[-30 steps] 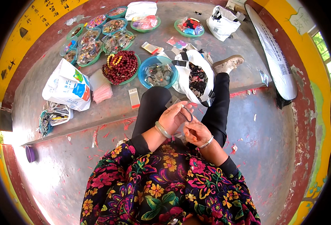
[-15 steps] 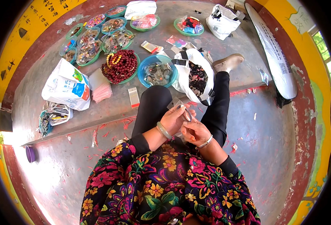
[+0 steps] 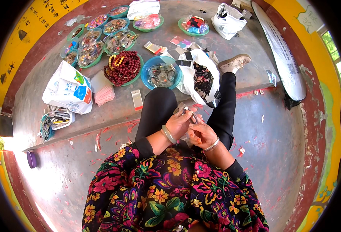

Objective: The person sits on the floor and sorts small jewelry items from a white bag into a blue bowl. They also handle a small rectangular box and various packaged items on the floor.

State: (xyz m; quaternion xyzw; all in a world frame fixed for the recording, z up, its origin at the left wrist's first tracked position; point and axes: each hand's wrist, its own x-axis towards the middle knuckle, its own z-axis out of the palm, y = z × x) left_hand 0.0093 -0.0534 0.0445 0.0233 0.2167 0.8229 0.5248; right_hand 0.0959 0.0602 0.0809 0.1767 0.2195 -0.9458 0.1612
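Over my lap, both hands are brought close together. My left hand (image 3: 177, 123) is closed, pinching a small clear plastic bag (image 3: 181, 108) and a thin dark loop (image 3: 194, 117) that looks like a hair tie. My right hand (image 3: 203, 136) meets it from the right, its thumb and forefinger pressed together at the loop's lower end. Clear film also shows below, between the hands. Just beyond my left knee, a blue basin (image 3: 144, 73) holds clear packets with dark pieces. Beside it, an open white bag (image 3: 186, 79) contains dark patterned pieces.
Left of the basin, dark red beads (image 3: 124, 67) fill a green bowl. Further back stand several bowls of packaged trinkets and a white bag (image 3: 227, 23). Cardboard-topped packets (image 3: 137, 99), a white plastic bag (image 3: 68, 91) and a pen-filled basket (image 3: 58, 118) sit along the ledge.
My right fingers have shifted slightly at the dark loop, and the clear bag has tilted a little in my left hand. My right foot has turned slightly. The bowls and bags stay put.
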